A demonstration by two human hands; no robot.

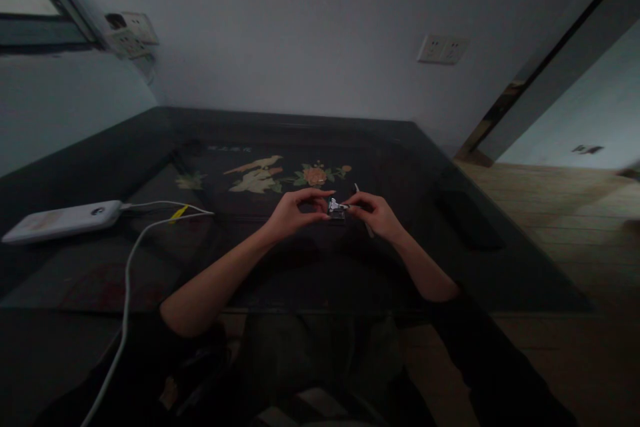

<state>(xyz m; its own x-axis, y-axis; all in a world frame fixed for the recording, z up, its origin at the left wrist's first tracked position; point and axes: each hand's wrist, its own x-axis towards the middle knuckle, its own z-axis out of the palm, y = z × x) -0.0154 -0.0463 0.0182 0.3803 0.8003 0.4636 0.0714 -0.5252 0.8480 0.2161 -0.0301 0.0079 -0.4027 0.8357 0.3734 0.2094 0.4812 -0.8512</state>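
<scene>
Over the middle of the dark table, my left hand (299,211) curves its thumb and fingers around the edges of a small shiny metal piece (335,206). Its exact kind is too small and dim to make out. From the other side, the thumb and index finger of my right hand (375,215) pinch closed at the narrow right end of this piece. A thin pale stick (370,231) shows above and below my right fingers; whether it is gripped or lies behind them I cannot tell.
The glossy table (310,273) carries a bird-and-flower picture (314,176). At left lies a white oblong device (65,221) with a white cable (128,273) bearing a yellow tag (179,213). A flat black object (470,220) lies at right. Wall sockets (443,49) are behind.
</scene>
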